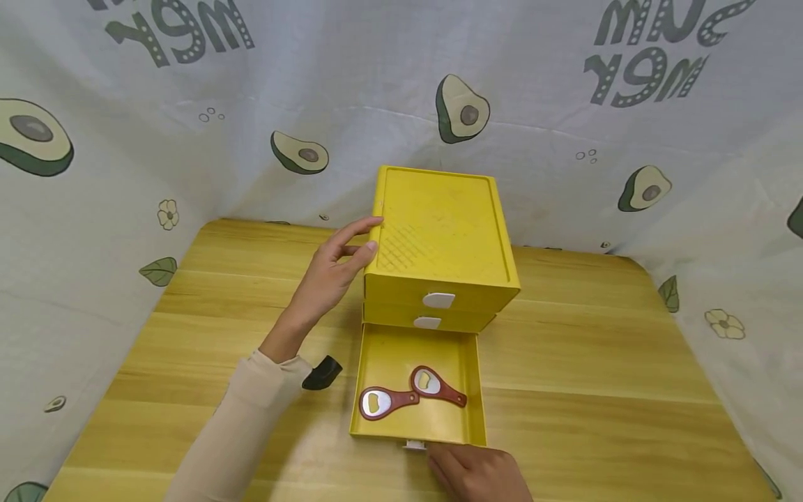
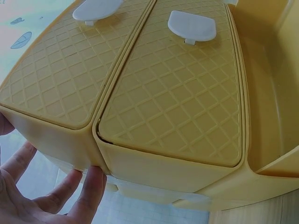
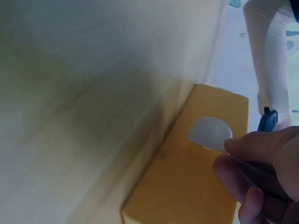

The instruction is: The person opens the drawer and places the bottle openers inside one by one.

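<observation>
A yellow drawer cabinet (image 1: 445,223) stands on the table with its bottom drawer (image 1: 433,432) pulled out. Two red-brown bottle openers (image 1: 387,402) with metal heads lie in that drawer, their handles meeting near the middle. My left hand (image 1: 332,268) rests against the cabinet's left side, fingers extended; its fingertips (image 2: 96,172) touch the side wall in the left wrist view. Down at the drawer front, my right hand (image 1: 479,474) has its fingers curled by the white handle (image 3: 211,133). The thumb (image 3: 238,145) meets the handle's edge, as if pinching it.
Two upper drawers, with white handles (image 1: 439,300), are closed. The wooden table (image 1: 596,390) extends on both sides of the cabinet. A white cloth (image 1: 376,84) printed with avocados hangs behind it. A black wrist device (image 1: 323,373) sticks out beside the left sleeve.
</observation>
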`<state>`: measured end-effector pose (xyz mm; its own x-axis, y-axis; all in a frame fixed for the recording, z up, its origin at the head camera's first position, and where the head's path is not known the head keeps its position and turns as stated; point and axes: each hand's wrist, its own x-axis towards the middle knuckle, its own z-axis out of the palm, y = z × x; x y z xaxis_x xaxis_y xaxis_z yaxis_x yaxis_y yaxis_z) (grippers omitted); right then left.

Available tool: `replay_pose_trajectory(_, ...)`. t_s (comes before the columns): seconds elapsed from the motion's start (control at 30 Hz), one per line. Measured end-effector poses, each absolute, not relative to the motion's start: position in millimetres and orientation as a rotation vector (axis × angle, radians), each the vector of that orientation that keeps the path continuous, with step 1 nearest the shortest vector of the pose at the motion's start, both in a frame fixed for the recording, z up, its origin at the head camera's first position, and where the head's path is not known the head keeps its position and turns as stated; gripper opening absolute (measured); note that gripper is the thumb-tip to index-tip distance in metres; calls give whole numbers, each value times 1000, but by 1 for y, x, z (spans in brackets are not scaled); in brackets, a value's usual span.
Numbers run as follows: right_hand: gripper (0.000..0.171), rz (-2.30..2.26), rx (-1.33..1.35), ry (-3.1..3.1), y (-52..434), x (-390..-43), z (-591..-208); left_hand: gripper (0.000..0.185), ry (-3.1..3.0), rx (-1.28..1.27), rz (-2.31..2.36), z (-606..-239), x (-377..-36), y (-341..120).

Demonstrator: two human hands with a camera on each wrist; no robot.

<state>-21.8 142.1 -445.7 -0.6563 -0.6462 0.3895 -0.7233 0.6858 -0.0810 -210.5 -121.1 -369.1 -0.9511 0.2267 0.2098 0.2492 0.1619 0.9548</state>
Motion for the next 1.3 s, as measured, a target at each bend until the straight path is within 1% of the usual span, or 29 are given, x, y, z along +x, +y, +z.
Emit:
replay_pose_trajectory(0.07,26,321,1077,-2562,141,-22,-449,41,-2381,-486,-1964,-369,-210,-121)
replay_pose_trajectory(0.17,16,335,1082,-2552,141,-23,-452,41,-2380,-484,-1968,-369,-210,-121)
replay_pose_trajectory(0.2,16,345,1081,-2554,141,-23,-453,41,-2379,-484,-1969,-369,-210,-121)
replay_pose_trajectory(0.3,20,358,1066,-2566,139,-23,-454,41,-2377,-486,-1969,-369,-210,-121)
replay_pose_trajectory(0.43,31,351,1025,-2609,136,-25,-453,41,-2381,-485,-1960,-369,-211,-122)
replay_pose_trajectory(0.53,19,355,1011,-2583,135,-28,-454,41,-2380,-484,-1963,-369,-211,-121)
replay_pose_trajectory(0.57,20,360,1013,-2561,135,-29,-455,41,-2378,-483,-1966,-369,-211,-121)
replay_pose_trajectory(0.67,43,377,1024,-2485,134,-33,-458,41,-2376,-483,-1975,-369,-211,-121)
replay_pose_trajectory(0.7,48,382,1028,-2467,134,-35,-458,41,-2375,-483,-1975,-369,-211,-121)
replay_pose_trajectory(0.93,51,368,1007,-2440,133,-46,-459,41,-2369,-494,-1974,-369,-211,-121)
replay_pose_trajectory(0.97,49,362,1002,-2448,133,-47,-459,41,-2370,-492,-1973,-369,-211,-121)
replay_pose_trajectory(1.0,43,353,999,-2454,134,-48,-459,41,-2372,-488,-1971,-370,-211,-122)
replay_pose_trajectory(1.1,15,346,980,-2496,134,-52,-456,41,-2377,-482,-1967,-370,-211,-121)
replay_pose_trajectory(1.13,10,341,971,-2510,133,-54,-455,41,-2379,-481,-1964,-370,-211,-121)
replay_pose_trajectory(1.23,20,330,940,-2553,132,-60,-451,41,-2383,-481,-1958,-369,-211,-121)
replay_pose_trajectory(1.3,20,323,925,-2564,131,-64,-450,41,-2385,-483,-1957,-369,-210,-120)
